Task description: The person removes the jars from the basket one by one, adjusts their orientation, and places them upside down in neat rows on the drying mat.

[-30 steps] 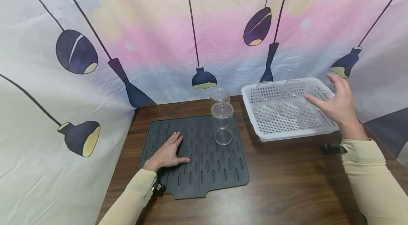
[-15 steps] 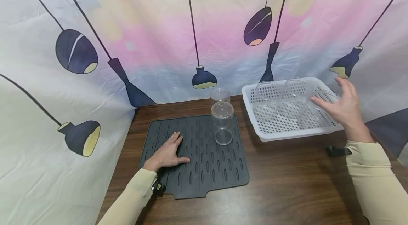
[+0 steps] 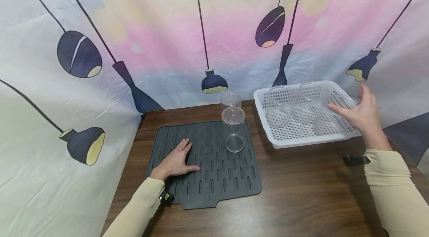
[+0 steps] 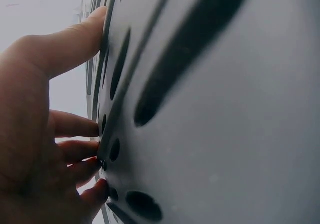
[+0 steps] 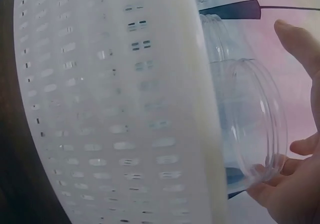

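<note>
Where it leans in the white basket (image 3: 303, 141), the clear jar (image 5: 252, 129) looks light, stiff and slippery; right hand (image 3: 363, 117) fingers cup its rim, best gripped around the mouth. Left hand (image 3: 174, 162) lies flat on the mat (image 3: 221, 177).

mat (image 4: 225, 109): blurred, cropped | basket (image 5: 125, 109): cropped | jars' (image 3: 283, 97) outlines faint
</note>
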A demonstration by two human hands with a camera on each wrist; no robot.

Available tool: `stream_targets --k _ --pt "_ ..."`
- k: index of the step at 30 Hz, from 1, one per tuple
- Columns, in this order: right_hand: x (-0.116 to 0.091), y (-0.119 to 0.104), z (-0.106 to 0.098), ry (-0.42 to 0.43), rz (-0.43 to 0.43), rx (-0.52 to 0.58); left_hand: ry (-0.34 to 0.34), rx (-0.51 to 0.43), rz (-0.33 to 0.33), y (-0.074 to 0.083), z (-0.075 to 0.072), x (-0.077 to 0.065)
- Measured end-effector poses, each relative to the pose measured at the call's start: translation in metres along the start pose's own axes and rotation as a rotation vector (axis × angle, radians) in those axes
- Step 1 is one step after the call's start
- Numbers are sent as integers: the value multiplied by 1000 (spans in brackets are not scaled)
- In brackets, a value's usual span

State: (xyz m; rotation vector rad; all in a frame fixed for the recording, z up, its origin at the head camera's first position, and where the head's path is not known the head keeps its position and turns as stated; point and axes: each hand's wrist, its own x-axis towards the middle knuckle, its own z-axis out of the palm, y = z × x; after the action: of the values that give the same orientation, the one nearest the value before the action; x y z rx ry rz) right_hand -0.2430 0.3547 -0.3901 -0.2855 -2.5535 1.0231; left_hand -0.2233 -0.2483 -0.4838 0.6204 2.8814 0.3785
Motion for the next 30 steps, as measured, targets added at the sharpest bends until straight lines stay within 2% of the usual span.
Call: stream_targets --k 13,30 --pt "-3 18 2 -92 104 140 -1 -5 -10 -1 1 -1" --pt "-7 26 2 -201 117 109 6 -7 -11 -1 3 -1"
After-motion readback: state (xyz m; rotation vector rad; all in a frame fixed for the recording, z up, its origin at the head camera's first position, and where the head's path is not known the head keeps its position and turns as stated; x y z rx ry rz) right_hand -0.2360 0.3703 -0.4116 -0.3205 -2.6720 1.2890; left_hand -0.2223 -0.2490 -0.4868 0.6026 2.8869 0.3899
